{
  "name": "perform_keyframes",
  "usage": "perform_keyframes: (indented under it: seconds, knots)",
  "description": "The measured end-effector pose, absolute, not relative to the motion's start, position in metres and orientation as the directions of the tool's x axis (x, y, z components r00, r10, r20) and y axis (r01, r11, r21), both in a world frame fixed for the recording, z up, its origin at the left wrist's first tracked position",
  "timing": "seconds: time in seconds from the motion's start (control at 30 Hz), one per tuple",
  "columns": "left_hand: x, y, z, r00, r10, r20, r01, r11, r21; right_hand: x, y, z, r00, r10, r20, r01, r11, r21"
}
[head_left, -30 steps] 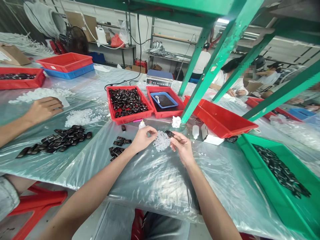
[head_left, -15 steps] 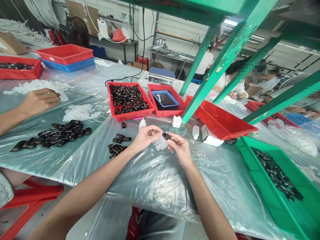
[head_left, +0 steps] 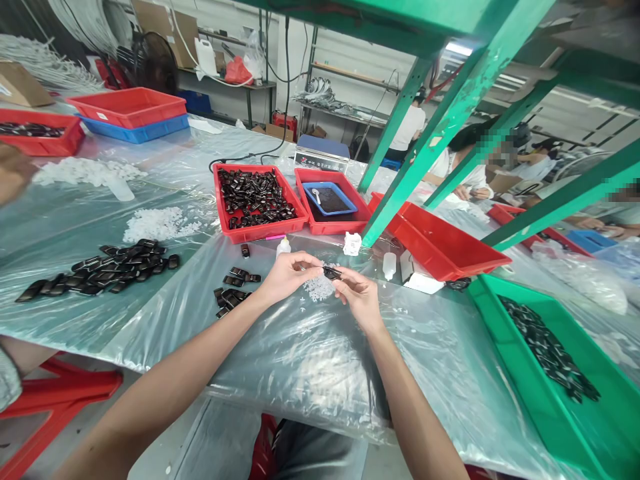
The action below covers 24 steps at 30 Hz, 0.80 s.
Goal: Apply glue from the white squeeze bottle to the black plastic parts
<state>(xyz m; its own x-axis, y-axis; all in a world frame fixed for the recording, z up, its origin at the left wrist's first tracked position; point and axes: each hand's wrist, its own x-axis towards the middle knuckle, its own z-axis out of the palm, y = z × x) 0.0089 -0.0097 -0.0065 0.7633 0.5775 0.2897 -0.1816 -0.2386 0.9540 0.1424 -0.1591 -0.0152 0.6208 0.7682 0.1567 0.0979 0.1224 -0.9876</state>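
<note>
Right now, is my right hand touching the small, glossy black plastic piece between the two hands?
Touching. In the head view, the right hand grips the black piece by its right end.

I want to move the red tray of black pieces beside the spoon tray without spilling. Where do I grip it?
Best by the rims of the tray's long sides: one hand from the left, the other reaching in at right, nearer the far end. There a gap opens; the near right corner sits close to the spoon tray. Loose black pieces suggest lifting level.
</note>
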Motion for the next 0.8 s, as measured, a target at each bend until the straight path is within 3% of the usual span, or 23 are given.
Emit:
perform_keyframes:
  seconds: [0.13,0.4,0.53,0.63,0.7,0.8]
  knots:
    - [0.008,-0.007,-0.007,0.765,0.573,0.294,-0.160,-0.274,0.948,0.143,-0.160,-0.016,0.617,0.772,0.155,0.105,0.114,-0.988]
    - [0.003,0.002,-0.006,0.898,0.422,0.123,-0.112,-0.053,0.992,0.142,-0.163,-0.009,0.511,0.857,0.067,-0.006,0.082,-0.997]
    - [0.003,0.004,-0.006,0.918,0.383,0.102,-0.095,-0.036,0.995,0.140,-0.164,-0.006,0.493,0.868,0.053,-0.025,0.075,-0.997]
    - [0.005,0.003,-0.009,0.879,0.456,0.138,-0.079,-0.145,0.986,0.140,-0.161,-0.009,0.551,0.830,0.085,-0.015,0.112,-0.994]
    - [0.005,0.003,-0.012,0.856,0.479,0.192,-0.026,-0.333,0.943,0.142,-0.160,-0.011,0.595,0.798,0.099,0.010,0.116,-0.993]
    - [0.002,0.002,-0.014,0.874,0.443,0.202,0.163,-0.658,0.735,0.144,-0.160,-0.012,0.633,0.768,0.101,0.050,0.090,-0.995]
